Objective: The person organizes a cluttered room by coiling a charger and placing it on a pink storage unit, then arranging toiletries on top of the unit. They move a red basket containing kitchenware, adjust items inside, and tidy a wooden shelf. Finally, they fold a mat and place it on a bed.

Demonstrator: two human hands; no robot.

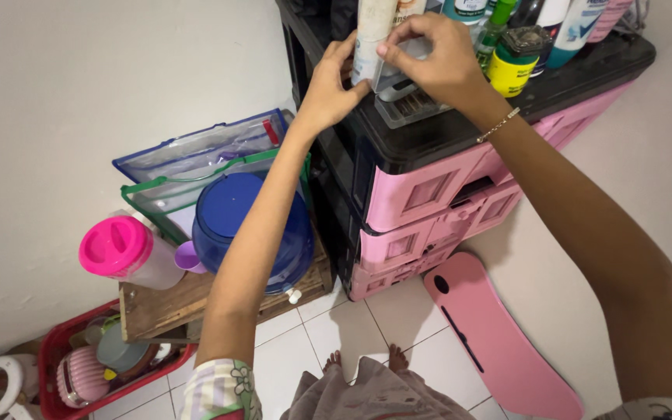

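Clearly, the white tube (372,39) stood upright at the front of the black top (460,128) of the pink drawer cabinet (437,194), just beside a small clear plastic tray (410,105). The left hand (328,89) had its grip closed on the lower part of the tube, thumb in front. The right hand (437,58) pinched the upper edge of the clear tray with closed fingers, touching the tube too.

I judged the risk as this: the tray sat very near the front edge of the top, so a small pull could tip it down onto the tiled floor (336,327). The right wrist was also close to the yellow jar (513,62) and the crowded bottles (577,27) behind, and a careless move could knock them over. Below, the blue water container (254,225) and pink-lidded jug (122,249) stood in the falling path.
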